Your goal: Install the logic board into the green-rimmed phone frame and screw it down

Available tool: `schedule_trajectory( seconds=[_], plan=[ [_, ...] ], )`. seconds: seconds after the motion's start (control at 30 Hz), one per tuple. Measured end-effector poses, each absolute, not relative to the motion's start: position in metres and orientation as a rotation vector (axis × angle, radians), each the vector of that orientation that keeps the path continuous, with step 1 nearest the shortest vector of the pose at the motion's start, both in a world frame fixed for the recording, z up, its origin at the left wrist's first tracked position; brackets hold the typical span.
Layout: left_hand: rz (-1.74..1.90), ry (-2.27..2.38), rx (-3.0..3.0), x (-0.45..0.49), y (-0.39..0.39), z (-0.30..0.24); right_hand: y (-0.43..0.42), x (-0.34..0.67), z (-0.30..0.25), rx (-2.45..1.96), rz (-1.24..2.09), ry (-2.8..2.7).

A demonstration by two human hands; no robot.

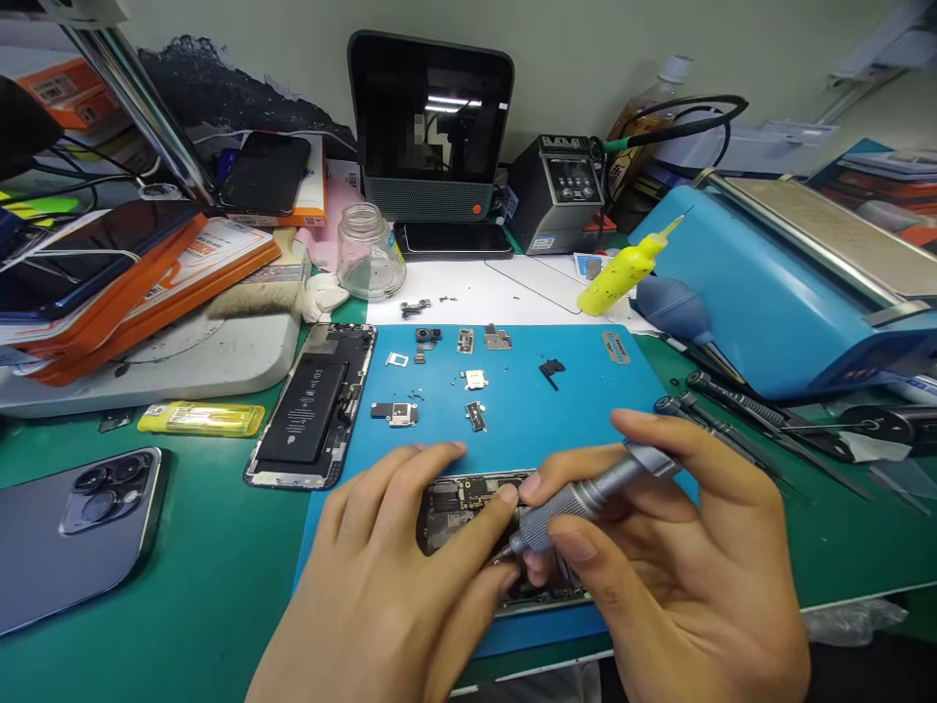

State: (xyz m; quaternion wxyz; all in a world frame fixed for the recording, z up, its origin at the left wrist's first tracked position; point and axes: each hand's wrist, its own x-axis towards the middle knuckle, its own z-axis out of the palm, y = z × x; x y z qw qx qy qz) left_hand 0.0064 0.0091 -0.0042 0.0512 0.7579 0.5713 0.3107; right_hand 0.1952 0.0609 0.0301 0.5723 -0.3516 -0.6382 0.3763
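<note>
An opened phone (443, 527) lies sideways on the blue mat (586, 430), its circuit board and inner parts bare. My left hand (387, 566) rests over its left part, index finger and thumb closing on the phone near the middle. In my right hand (695, 557) is a silver-grey screwdriver (556, 517), its handle gripped by thumb and fingers, index finger on the rear end. The screwdriver slants down to the left, its tip between my left index finger and thumb. Whether the tip sits in a screw I cannot tell. Both hands hide much of the phone.
Loose phone parts, including a camera module (427, 336) and a metal bracket (475, 380), lie behind my hands. A phone housing with battery (304, 410) and a yellow lighter (201, 419) are at left. Tweezers (739, 400) and a blue machine (761, 283) stand right.
</note>
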Motion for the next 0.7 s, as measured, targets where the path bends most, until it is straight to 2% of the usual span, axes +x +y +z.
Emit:
schedule_trajectory(
  seconds=[0.43,0.7],
  plan=[
    [0.931,1.692,2.359,0.006,0.010,-0.007,0.059,0.197,0.025,-0.856,0.891,-1.536],
    [0.714,1.607,2.538,-0.007,0.012,0.000,0.046,0.193,0.030,-1.037,0.893,-1.270]
  ],
)
